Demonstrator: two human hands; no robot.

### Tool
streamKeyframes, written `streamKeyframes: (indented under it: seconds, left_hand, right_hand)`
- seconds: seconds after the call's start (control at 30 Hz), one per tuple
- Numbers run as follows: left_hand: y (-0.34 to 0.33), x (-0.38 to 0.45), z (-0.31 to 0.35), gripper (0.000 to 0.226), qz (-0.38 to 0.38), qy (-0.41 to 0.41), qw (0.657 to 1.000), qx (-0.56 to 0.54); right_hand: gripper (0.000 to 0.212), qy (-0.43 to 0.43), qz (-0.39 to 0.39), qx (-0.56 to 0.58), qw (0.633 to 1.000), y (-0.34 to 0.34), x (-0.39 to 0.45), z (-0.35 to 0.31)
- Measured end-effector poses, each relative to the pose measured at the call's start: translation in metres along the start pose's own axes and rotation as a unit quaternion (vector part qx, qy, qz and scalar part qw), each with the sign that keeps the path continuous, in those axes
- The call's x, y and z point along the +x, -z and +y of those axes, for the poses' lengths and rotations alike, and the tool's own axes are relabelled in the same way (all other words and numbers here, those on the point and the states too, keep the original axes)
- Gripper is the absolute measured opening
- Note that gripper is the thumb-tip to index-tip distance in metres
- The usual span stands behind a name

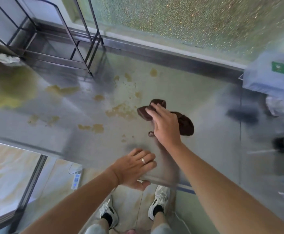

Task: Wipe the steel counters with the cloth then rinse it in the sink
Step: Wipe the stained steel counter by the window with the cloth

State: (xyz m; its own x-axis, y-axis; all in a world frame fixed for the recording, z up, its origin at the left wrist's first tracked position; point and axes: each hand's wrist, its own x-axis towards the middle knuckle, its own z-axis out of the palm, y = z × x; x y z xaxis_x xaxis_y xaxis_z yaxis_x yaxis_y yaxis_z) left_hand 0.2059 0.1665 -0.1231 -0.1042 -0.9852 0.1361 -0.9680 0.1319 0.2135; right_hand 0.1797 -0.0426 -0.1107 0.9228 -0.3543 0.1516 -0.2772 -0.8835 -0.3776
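Right hand (165,123) sits on top of the brown cloth (186,125), fingers fairly straight and pressing it flat on the steel counter (197,92); thumb tip seems tucked at the cloth's near edge, hard to tell through the blur. Left hand (134,168) is spread loose on the counter's front edge, holds nothing, ring on one finger, thumb hanging over the lip. Cloth lies mid-counter, bunched, part under the palm, part sticking out to the right.

Yellowish spill patches (121,111) start just left of the cloth and trail off toward the black wire rack (57,48) at the back left. Wiping looks barely begun; most patches are untouched.

To do it well: flatten the cloth for more contact, sweep left through the nearest patch, pull the mess in rather than smearing it outward. Keep the left hand braced. Watch the rack legs. No sink in view. A blue-covered item (269,75) sits at far right.
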Motion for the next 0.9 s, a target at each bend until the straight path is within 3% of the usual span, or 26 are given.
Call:
streamKeyframes:
  seconds: [0.1,0.17,0.23,0.3,0.37,0.43,0.53,0.6,0.67,0.8,0.83,0.9]
  left_hand:
    - [0.005,0.001,0.002,0.058,-0.007,-0.010,1.000,0.013]
    - [0.008,0.005,0.006,0.054,-0.004,-0.021,1.000,0.007]
    - [0.010,0.014,0.013,0.050,0.010,-0.026,1.000,-0.008]
    - [0.010,0.028,0.022,0.045,0.031,-0.022,0.999,-0.009]
    - [0.006,0.044,0.033,0.039,0.051,0.008,0.999,-0.009]
    - [0.001,0.060,0.044,0.034,0.070,0.063,0.996,-0.007]
    - [-0.008,0.079,0.055,0.028,0.078,0.149,0.986,-0.002]
    - [-0.013,0.083,0.057,0.023,0.068,0.191,0.979,0.008]
    - [-0.015,0.082,0.058,0.021,0.054,0.206,0.977,0.010]
    - [-0.014,0.083,0.057,0.022,0.041,0.201,0.979,-0.003]
    - [-0.013,0.084,0.057,0.022,0.041,0.203,0.978,-0.009]
    - [-0.013,0.085,0.058,0.022,0.043,0.206,0.978,-0.011]
  right_hand:
    - [0.041,-0.014,-0.022,0.145,0.989,0.027,-0.027,-0.015]
    - [0.033,-0.114,-0.009,0.305,0.946,0.059,-0.012,-0.009]
    - [0.032,-0.197,0.002,0.369,0.908,0.083,0.003,0.016]
    - [0.041,-0.248,0.019,0.271,0.930,0.096,0.011,0.047]
    - [0.044,-0.300,0.101,0.146,0.937,0.098,0.013,0.072]
    - [0.043,-0.273,0.159,0.118,0.941,0.092,0.019,0.078]
    - [0.071,-0.177,0.015,0.075,0.981,0.060,0.026,0.070]
    - [0.085,-0.134,-0.052,-0.038,0.989,0.031,0.011,0.058]
    - [0.079,-0.071,-0.032,-0.095,0.992,0.012,-0.006,0.045]
    - [0.053,0.035,0.009,-0.085,0.996,0.011,0.011,0.070]
    - [0.051,0.026,0.019,-0.095,0.995,0.013,0.025,0.086]
    - [0.054,-0.079,0.049,-0.099,0.991,0.017,0.056,0.115]
